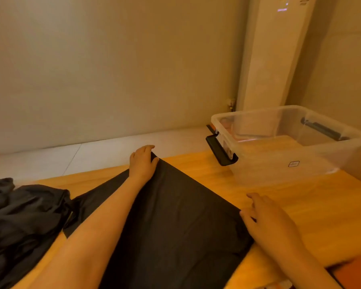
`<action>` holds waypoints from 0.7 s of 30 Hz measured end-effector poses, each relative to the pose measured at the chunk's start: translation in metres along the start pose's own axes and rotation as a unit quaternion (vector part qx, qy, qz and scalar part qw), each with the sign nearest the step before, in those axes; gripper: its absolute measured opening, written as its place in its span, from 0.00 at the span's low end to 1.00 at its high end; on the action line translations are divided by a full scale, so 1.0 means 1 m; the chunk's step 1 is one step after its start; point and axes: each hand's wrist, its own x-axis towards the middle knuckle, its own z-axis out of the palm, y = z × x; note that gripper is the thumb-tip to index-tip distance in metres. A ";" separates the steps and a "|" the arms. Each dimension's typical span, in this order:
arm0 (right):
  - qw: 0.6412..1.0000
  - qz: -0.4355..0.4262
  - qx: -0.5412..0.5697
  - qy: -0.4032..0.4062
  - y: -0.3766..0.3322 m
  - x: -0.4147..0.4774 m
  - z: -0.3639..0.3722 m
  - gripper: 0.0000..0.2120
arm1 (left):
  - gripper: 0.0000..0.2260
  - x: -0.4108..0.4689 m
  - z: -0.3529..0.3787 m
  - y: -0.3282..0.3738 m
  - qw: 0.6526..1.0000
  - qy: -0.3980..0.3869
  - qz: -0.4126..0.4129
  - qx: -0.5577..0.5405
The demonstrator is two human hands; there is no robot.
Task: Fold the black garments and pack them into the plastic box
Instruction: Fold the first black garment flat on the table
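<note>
Black garment (pixel 175 215) spread flat on the wooden bench (pixel 300 205), one corner pointing away from the person. Nearest, the right hand (pixel 267 217) lies at the cloth's right-hand corner with fingers spread and relaxed on the wood and the thumb touching the hem; no clasp shows. To the left, touching the spread piece, a crumpled pile of further black garments (pixel 19 215) awaits folding. Farther off, the left hand (pixel 142 161) pinches the far corner, fingers curled over the edge and thumb on top, the forearm lying across the fabric. Beyond, at the bench's far right and well apart from the cloth, stands the clear plastic box (pixel 269 161), lidless, its black latch (pixel 221 153) hanging open toward the garment. Probable hazards: with the right corner only touched, a pull from the left hand would likely drag the thin cloth askew and give a crooked fold; the forearm may trap fabric and wrinkle it; the spread piece, overlapping the pile, may tug loose garments along; and a folded bundle carried to the box could snag on the latch.
</note>
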 end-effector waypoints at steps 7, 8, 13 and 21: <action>0.951 -0.298 0.025 -0.080 -0.060 0.023 0.019 0.20 | 0.29 -0.110 -0.062 0.007 0.984 -0.122 -0.072 0.109; 0.940 -0.329 0.016 -0.092 -0.067 0.032 0.025 0.20 | 0.29 -0.129 -0.070 -0.001 0.978 -0.137 -0.096 0.125; 0.903 -0.393 -0.101 -0.145 -0.083 0.062 0.053 0.24 | 0.31 -0.175 -0.075 -0.040 0.955 -0.171 -0.199 0.142; 0.963 -0.215 -0.130 -0.098 -0.075 -0.003 0.076 0.27 | 0.50 -0.125 -0.069 -0.073 0.965 -0.217 -0.009 0.150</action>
